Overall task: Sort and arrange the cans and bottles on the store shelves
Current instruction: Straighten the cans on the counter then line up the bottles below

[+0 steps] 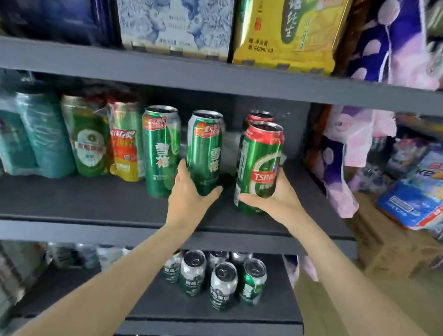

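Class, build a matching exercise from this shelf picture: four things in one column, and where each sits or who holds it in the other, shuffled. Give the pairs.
Things
1. Tsingtao can
2. green can with silver top
3. yellow multipack
4. short cans

Places
A. top shelf
B. held by the left hand
C. bottom shelf
D. held by the right hand

Pairs: 1-D, 2-B, 3-A, 4-C

Both bare arms reached forward and up to the middle shelf [104,206]. The left hand [189,191] curled round the base of a green can [204,150], thumb to its right. The right hand [274,194] gripped a red-topped can [259,165] from below, just right.
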`<state>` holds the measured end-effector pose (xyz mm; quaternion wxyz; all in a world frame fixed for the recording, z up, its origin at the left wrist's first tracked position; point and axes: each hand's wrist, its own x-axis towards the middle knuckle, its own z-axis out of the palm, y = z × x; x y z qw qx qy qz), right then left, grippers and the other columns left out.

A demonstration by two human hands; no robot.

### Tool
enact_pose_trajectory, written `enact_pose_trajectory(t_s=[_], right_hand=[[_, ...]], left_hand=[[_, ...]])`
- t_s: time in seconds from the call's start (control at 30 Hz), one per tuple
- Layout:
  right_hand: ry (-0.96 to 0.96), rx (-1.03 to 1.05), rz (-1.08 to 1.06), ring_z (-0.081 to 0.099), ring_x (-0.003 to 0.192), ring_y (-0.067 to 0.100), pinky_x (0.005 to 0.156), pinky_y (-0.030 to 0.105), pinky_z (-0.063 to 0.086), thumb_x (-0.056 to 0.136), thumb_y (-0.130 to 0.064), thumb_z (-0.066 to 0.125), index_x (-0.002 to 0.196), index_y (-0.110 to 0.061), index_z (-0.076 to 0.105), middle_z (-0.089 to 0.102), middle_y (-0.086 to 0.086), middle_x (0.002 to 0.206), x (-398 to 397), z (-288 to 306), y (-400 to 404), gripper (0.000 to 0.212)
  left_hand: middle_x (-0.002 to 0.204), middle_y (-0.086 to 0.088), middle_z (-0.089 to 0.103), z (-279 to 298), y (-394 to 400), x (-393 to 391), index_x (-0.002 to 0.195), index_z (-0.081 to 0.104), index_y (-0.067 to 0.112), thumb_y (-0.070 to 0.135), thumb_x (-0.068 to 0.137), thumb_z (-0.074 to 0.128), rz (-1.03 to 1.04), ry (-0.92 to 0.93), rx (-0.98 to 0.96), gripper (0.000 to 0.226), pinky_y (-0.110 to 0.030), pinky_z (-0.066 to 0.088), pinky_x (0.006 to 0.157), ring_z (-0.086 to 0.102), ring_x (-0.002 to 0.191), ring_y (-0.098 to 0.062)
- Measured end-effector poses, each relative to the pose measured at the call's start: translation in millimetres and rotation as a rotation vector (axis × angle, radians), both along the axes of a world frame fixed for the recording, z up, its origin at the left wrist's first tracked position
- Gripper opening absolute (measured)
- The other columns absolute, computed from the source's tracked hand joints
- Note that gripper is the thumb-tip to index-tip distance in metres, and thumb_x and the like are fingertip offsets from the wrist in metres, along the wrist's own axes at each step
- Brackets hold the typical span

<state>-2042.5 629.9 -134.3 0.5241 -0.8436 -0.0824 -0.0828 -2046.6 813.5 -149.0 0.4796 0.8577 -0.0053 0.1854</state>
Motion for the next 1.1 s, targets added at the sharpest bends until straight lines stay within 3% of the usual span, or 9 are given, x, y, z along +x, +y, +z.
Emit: enact_pose_trajectory(t_s=[0.13,0.17,0.27,0.43,0.57,0.67,0.8,0.97,1.1], right_hand=[[-0.144,0.008,-0.024,0.052,0.089,-0.004,0.069,0.005,0.040,0.070,-0.029,0.081,0.114,-0.029,0.037,0.054,-0.019,0.099,3.4,-6.4,-1.2,0.062],[-0.164,0.013,-0.032,0.051,0.088,-0.004,0.070,0.007,0.039,0.069,-0.032,0.081,0.115,-0.027,0.038,0.053,-0.019,0.097,5.2,-8.6,-1.3,0.063],[-0.189,0.050,-0.005,0.054,0.105,0.009,0.092,0.026,0.042,0.055,-0.044,0.084,0.123,-0.023,0.042,0.058,-0.010,0.111,16.4,-17.0,-6.9,0.083],[-0.179,0.149,0.133,0.058,0.110,0.009,0.100,0.027,0.041,0.063,-0.018,0.084,0.122,-0.017,0.044,0.061,-0.002,0.119,16.1,-27.3,-11.4,0.071],[-0.128,0.169,0.002,0.056,0.107,0.015,0.094,0.028,0.042,0.063,-0.011,0.084,0.119,-0.017,0.042,0.059,0.001,0.117,13.2,-28.6,-6.6,0.070],[-0.181,0.174,-0.223,0.053,0.108,0.021,0.090,0.033,0.044,0.061,-0.013,0.085,0.114,-0.015,0.038,0.054,0.006,0.118,18.8,-28.6,-10.4,0.072],[-0.211,0.178,-0.466,0.049,0.115,0.031,0.095,0.043,0.047,0.059,-0.022,0.085,0.129,-0.005,0.034,0.045,0.017,0.128,25.7,-31.4,-14.8,0.088],[-0.122,0.023,-0.413,0.044,0.123,0.031,0.091,0.033,0.041,0.067,-0.018,0.083,0.136,-0.003,0.028,0.041,0.016,0.135,25.5,-16.1,-21.9,0.090],[-0.114,-0.068,-0.480,0.045,0.123,0.033,0.098,0.039,0.041,0.068,-0.020,0.083,0.132,0.001,0.032,0.044,0.018,0.133,36.1,-8.7,-24.9,0.085]], left_hand=[[0.143,-0.013,0.035,-6.9,0.5,17.0,0.144,0.012,0.007,0.024,0.079,0.073,-0.012,-0.077,0.079,0.091,-0.041,0.037,0.103,0.038,0.129,-0.028],[0.144,-0.014,0.033,-7.8,1.6,19.9,0.144,0.010,0.006,0.023,0.080,0.072,-0.020,-0.091,0.103,0.091,-0.040,0.035,0.103,0.036,0.131,-0.029],[0.148,-0.016,0.026,-9.5,4.5,26.2,0.145,0.004,0.004,0.025,0.081,0.070,-0.040,-0.112,0.154,0.094,-0.039,0.033,0.103,0.033,0.132,-0.030],[0.147,-0.017,0.027,-15.6,5.7,22.0,0.143,0.007,0.004,0.026,0.083,0.069,-0.067,-0.133,0.158,0.089,-0.039,0.038,0.097,0.039,0.127,-0.032],[0.149,-0.015,0.025,-15.5,10.1,6.9,0.144,0.007,0.005,0.023,0.083,0.069,-0.102,-0.066,0.117,0.090,-0.039,0.033,0.104,0.033,0.133,-0.030],[0.152,-0.013,0.023,-11.2,13.3,2.3,0.146,0.002,0.006,0.021,0.085,0.067,-0.136,-0.056,0.095,0.090,-0.038,0.031,0.105,0.030,0.135,-0.029],[0.153,-0.012,0.021,-12.2,12.8,2.1,0.147,-0.002,0.007,0.021,0.086,0.065,-0.142,-0.073,0.094,0.092,-0.038,0.030,0.107,0.029,0.137,-0.029],[0.154,-0.012,0.017,-9.2,10.0,-2.0,0.147,-0.006,0.007,0.021,0.086,0.065,-0.135,-0.039,0.101,0.094,-0.037,0.029,0.107,0.026,0.138,-0.028],[0.154,-0.013,0.017,-12.2,8.8,0.5,0.147,-0.004,0.006,0.023,0.087,0.064,-0.112,-0.068,0.152,0.092,-0.036,0.031,0.106,0.028,0.137,-0.029]])
